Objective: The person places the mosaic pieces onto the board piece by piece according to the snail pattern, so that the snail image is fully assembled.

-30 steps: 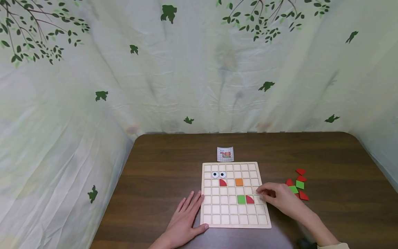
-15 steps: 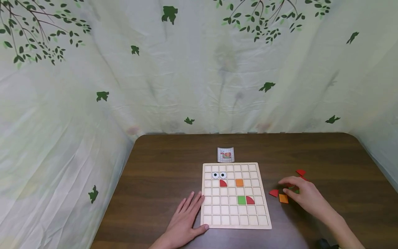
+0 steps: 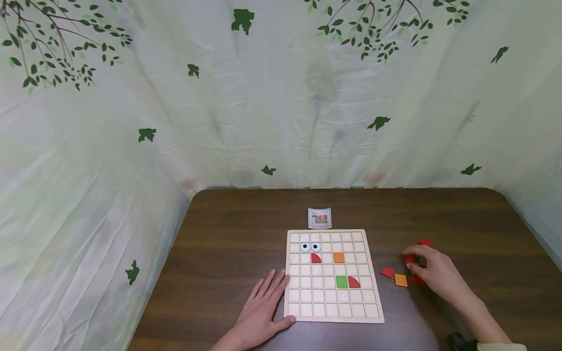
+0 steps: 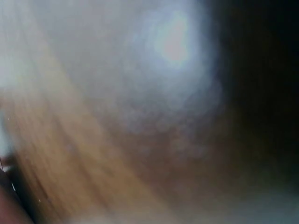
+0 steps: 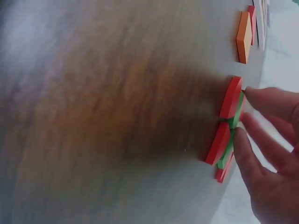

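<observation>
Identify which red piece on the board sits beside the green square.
The lower red quarter-circle in the head view, directly right of the green square; the upper one sits just below an eye piece.

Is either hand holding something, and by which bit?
The left hand holds nothing, just touching the board. The right hand is at green pieces and red pieces, but whether it pinches one can't be told.
</observation>
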Available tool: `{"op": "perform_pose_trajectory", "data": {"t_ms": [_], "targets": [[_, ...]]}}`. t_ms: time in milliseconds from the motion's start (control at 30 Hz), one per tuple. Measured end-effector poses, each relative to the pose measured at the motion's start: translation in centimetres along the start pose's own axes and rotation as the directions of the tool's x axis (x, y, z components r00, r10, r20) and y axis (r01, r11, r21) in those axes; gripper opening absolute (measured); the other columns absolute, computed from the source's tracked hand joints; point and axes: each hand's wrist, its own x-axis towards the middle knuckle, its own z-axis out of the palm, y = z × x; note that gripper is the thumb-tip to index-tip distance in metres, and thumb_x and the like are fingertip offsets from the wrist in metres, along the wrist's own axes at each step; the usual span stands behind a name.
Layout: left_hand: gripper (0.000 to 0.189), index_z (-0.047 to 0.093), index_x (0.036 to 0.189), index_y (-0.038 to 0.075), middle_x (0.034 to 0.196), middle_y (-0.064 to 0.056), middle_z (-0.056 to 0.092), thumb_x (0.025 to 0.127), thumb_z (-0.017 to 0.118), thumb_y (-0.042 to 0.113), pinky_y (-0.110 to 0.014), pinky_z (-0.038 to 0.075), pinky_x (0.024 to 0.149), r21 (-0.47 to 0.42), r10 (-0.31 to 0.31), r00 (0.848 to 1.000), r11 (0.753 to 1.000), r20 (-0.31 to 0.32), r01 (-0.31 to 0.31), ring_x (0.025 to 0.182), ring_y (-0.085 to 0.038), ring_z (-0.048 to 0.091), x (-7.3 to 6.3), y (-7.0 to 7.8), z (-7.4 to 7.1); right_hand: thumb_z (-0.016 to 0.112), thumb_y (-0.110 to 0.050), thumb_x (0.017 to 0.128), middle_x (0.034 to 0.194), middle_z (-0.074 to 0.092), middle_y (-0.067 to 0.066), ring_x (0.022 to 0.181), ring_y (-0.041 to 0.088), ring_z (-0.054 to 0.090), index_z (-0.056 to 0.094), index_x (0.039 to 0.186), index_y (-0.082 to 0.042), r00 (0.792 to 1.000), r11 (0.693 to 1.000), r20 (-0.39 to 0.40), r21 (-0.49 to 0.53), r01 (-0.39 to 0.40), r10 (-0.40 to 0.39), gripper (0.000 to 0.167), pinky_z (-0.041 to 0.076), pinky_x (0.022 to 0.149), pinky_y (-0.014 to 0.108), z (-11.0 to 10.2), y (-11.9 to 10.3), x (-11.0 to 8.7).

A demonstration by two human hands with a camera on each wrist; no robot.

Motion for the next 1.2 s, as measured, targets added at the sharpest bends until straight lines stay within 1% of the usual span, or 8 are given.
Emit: {"op": "perform_pose_trajectory", "data": {"t_ms": [133,300,467,633,700,900,1033,1200], "targets": [[0.087,0.028,0.156,0.017,0.162,-0.001,0.022,0.090,0.052,0.067,-0.042,0.010,0.113,-0.009,-0.005,1.000,1.000,0.003,0.005,0.148,-0.025,0.016,0.1,0.0,0.0,0.077,-0.009,0.082,0.105,0.068,0.005,0.084,0.023,0.060,0.072,0.108,-0.012,0.999,0.999,0.020,-0.002,-0.049,0.049,0.027,0.050,0.069,0.043,0.0,-0.2,0.4],[0.086,0.027,0.157,0.017,0.162,-0.001,0.023,0.090,0.050,0.067,-0.038,0.007,0.114,0.012,0.004,1.000,1.000,-0.010,-0.004,0.148,-0.025,0.017,0.1,-0.1,0.1,0.077,-0.008,0.082,0.103,0.066,0.005,0.078,0.019,0.058,0.071,0.111,-0.009,0.996,0.997,0.045,0.010,-0.080,0.079,0.029,0.050,0.064,0.038,0.1,-0.3,0.9],[0.087,0.025,0.157,0.018,0.162,-0.001,0.022,0.091,0.047,0.069,-0.032,-0.001,0.115,0.027,0.007,1.000,1.000,-0.002,-0.007,0.148,-0.025,0.015,0.1,-0.1,0.1,0.077,-0.006,0.083,0.102,0.065,0.005,0.082,0.020,0.063,0.071,0.111,-0.007,0.997,0.998,0.052,0.042,-0.054,0.052,0.028,0.054,0.070,0.043,0.3,-0.2,1.1],[0.087,0.025,0.157,0.017,0.162,-0.001,0.021,0.091,0.048,0.069,-0.030,-0.005,0.114,0.027,0.011,1.000,1.000,-0.006,-0.011,0.148,-0.025,0.015,0.1,-0.1,0.2,0.076,-0.003,0.083,0.100,0.063,0.003,0.084,0.021,0.064,0.071,0.109,-0.006,0.999,0.999,0.053,0.053,-0.009,0.006,0.027,0.055,0.072,0.043,0.4,-0.2,1.3],[0.087,0.025,0.157,0.017,0.162,-0.001,0.022,0.091,0.048,0.068,-0.031,-0.003,0.114,0.025,0.009,1.000,1.000,-0.005,-0.009,0.148,-0.025,0.015,0.1,-0.1,0.1,0.076,-0.001,0.082,0.100,0.063,0.003,0.083,0.020,0.063,0.072,0.109,-0.006,0.998,0.999,0.060,0.047,0.004,-0.006,0.027,0.055,0.071,0.042,0.4,-0.2,1.4],[0.087,0.027,0.157,0.016,0.162,-0.002,0.023,0.091,0.051,0.067,-0.042,0.010,0.114,0.009,-0.005,1.000,1.000,0.018,0.005,0.148,-0.026,0.016,0.1,0.2,-0.2,0.078,0.000,0.080,0.098,0.060,0.002,0.080,0.016,0.061,0.072,0.104,-0.010,0.998,0.999,0.059,0.026,0.026,-0.027,0.026,0.053,0.070,0.037,0.4,0.1,1.5],[0.087,0.028,0.157,0.016,0.162,-0.001,0.021,0.090,0.051,0.067,-0.044,0.011,0.113,0.001,-0.020,0.999,1.000,0.038,0.020,0.149,-0.025,0.014,0.1,0.2,-0.3,0.080,-0.003,0.080,0.098,0.059,0.000,0.079,0.014,0.059,0.071,0.100,-0.014,0.999,0.999,0.046,0.033,0.027,-0.028,0.025,0.052,0.069,0.032,0.4,0.3,1.4],[0.087,0.028,0.157,0.016,0.162,-0.001,0.022,0.090,0.051,0.067,-0.043,0.011,0.113,-0.002,-0.017,0.999,1.000,0.028,0.017,0.149,-0.025,0.015,0.0,0.2,-0.2,0.080,-0.003,0.079,0.096,0.059,0.000,0.077,0.013,0.058,0.071,0.097,-0.015,0.999,0.999,0.025,0.033,0.025,-0.026,0.023,0.051,0.066,0.030,0.7,0.2,1.4]]}}
